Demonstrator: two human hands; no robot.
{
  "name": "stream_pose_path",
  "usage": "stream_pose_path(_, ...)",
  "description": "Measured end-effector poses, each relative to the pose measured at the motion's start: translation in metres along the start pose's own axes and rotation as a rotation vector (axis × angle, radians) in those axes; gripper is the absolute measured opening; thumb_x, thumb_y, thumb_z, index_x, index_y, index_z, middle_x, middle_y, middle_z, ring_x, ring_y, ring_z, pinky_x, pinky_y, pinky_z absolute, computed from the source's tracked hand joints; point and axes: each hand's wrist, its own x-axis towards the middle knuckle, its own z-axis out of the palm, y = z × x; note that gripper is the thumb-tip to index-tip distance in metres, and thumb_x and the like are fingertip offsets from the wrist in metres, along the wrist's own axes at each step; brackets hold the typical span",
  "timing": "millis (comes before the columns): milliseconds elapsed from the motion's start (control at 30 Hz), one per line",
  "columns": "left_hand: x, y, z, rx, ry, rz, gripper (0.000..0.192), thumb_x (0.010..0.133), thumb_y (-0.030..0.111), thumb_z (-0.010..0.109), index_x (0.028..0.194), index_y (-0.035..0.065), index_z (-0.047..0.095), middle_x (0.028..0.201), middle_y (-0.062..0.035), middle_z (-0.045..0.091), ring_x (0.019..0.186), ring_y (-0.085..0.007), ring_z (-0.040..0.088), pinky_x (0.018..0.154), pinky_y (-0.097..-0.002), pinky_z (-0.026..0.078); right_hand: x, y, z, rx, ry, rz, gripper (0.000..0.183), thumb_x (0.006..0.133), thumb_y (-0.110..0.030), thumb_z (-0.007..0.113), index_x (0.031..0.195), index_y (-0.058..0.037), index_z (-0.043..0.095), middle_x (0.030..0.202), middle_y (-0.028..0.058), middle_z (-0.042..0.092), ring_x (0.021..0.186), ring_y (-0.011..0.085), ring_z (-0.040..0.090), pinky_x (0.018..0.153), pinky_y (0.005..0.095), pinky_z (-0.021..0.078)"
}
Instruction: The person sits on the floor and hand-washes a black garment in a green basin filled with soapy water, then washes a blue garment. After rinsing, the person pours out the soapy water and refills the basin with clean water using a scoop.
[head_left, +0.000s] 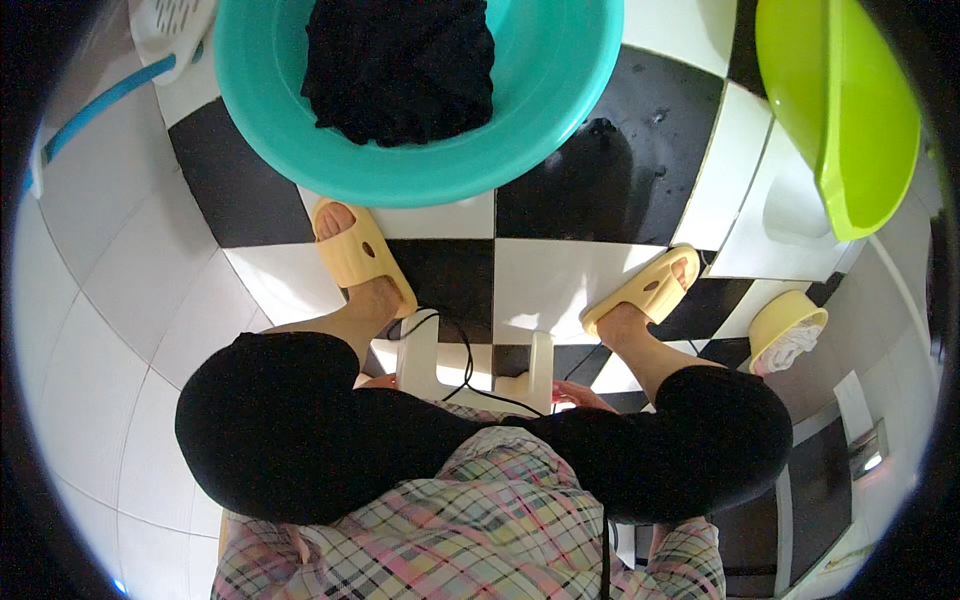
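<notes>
Between my legs is a cream plastic stool (418, 352), low over the tiled floor. My left hand (381, 381) is at its left side, mostly hidden by my thigh. Against the opposite side are the fingers of my right hand (579, 394), whose palm is partly covered by my other leg. Both hands appear to grip the stool's sides. A black cord (468, 360) hangs across the stool. Ahead of my feet stands a large teal plastic basin (420, 176), cut off by the top of the view. Inside it lies a bundle of black fabric (401, 71).
Yellow slippers (349, 251) are on my feet. Water wets the black tile (645, 127) right of the basin. A lime-green tub (862, 135) stands tilted at right, near a small yellow bowl (765, 322) holding pale cloth. A slotted white plastic item (174, 30) is at upper left.
</notes>
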Motion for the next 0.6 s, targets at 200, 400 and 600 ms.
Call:
stream_pose_path(200, -0.089, -0.062, 0.002, -0.013, -0.113, -0.05, 0.032, 0.089, 0.029, 0.049, 0.103, 0.0042, 0.063, 0.091, -0.0135, 0.066, 0.088, -0.022, 0.061, 0.085, -0.0362, 0.044, -0.076, 0.053, -0.066, -0.101, -0.008, 0.058, 0.032, 0.085, -0.021, 0.058, 0.114, -0.0067, 0.057, 0.09, 0.0052, 0.063, 0.079, 0.0172, 0.06, 0.065, 0.0318, 0.0478)
stream_pose_path(400, -0.121, -0.108, 0.039, -0.028, -0.056, -0.034, 0.032, 0.089, 0.029, 0.048, 0.102, 0.0042, 0.064, 0.092, -0.0142, 0.066, 0.088, -0.0221, 0.061, 0.084, -0.0366, 0.045, -0.162, 0.163, -0.134, -0.052, 0.09, 0.181, 0.034, 0.085, -0.022, 0.058, 0.115, -0.007, 0.056, 0.091, 0.0055, 0.063, 0.08, 0.0179, 0.06, 0.066, 0.0325, 0.048)
stream_pose_path(600, -0.099, -0.129, 0.058, -0.04, 0.091, 0.03, 0.033, 0.09, 0.03, 0.046, 0.101, 0.0043, 0.064, 0.092, -0.0149, 0.066, 0.088, -0.0222, 0.061, 0.083, -0.0369, 0.045, -0.192, 0.235, -0.117, 0.109, 0.133, 0.177, 0.035, 0.085, -0.023, 0.058, 0.116, -0.0074, 0.056, 0.092, 0.0058, 0.063, 0.081, 0.0185, 0.061, 0.066, 0.0331, 0.0482)
